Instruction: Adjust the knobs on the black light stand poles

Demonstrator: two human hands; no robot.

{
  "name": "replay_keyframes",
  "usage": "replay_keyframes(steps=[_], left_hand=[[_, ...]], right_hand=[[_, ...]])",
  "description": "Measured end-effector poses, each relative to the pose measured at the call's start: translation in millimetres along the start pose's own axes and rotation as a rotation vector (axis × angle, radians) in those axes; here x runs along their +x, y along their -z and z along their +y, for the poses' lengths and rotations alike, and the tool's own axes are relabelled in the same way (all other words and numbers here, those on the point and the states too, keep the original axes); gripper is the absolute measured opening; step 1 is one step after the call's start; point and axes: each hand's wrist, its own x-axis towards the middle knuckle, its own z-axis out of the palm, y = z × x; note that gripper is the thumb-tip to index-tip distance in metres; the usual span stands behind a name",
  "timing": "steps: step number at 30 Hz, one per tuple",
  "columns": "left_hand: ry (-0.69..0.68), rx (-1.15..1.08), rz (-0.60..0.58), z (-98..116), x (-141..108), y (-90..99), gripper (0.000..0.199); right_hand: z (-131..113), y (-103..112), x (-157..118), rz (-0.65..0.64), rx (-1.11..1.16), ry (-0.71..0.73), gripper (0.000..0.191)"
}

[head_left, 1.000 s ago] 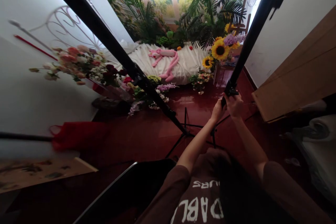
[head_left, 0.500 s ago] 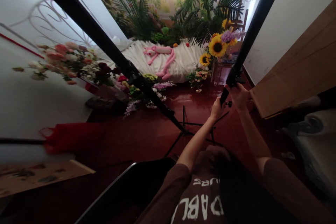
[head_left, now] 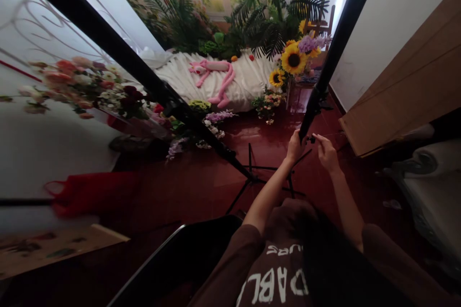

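My left hand [head_left: 294, 147] wraps 1 pole [head_left: 326, 69] — my right hand [head_left: 327, 153], loosely curled, has its fingertips by the knob [head_left: 311, 139] (whether gripping it, I can't tell).

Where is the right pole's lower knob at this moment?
In the head view, right of centre: the knob sits between the left hand and the right hand.
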Motion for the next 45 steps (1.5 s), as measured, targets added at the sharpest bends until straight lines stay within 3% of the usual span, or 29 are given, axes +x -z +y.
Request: replay_keyframes(steps=[5,9,17,21,26,29,34,37,40,42,45], left_hand=[[0.005,-0.005,0.004,-1,0,-0.8,0.028],[0.014,0.002,0.014,-1,0,-1.7,0.030],[0.022,-0.019,-0.010,-2,-1,-0.4,0.031],[0.008,-0.030,-0.007,-4,-1,-0.3,0.030],[0.010,-0.049,-0.002,-4,-1,-0.3,0.027],[0.007,-0.059,-0.017,1,0,0.7,0.027],[-0.012,-0.096,-0.030,7,-6,6.5,0.032],[0.107,-0.156,-0.051,-5,-24,21.2,0.036],[0.364,-0.141,0.008,-32,-52,52.6,0.029],[0.538,-0.090,0.165,-50,-73,83.3,0.029],[0.766,-0.011,0.599,-68,-97,138.7,0.032]], right_hand=[[13,-25,-5,-0.016,0.024,-0.011,0.045],[18,-31,2,0.021,0.135,-0.056,0.043],[8,-35,23,0.083,0.392,-0.471,0.052],[1,-51,34,0.140,0.608,-0.698,0.042],[-3,-49,43,0.073,0.928,-0.966,0.032],[-3,-43,43,0.058,1.012,-1.044,0.027],[-7,-44,33,0.095,1.060,-1.011,0.024],[-12,-48,16,0.141,0.979,-0.957,0.030],[-15,-51,-11,0.146,0.873,-0.928,0.032],[-13,-52,-32,0.106,0.847,-0.935,0.031],[-4,-53,-62,0.030,0.826,-0.969,0.027]])
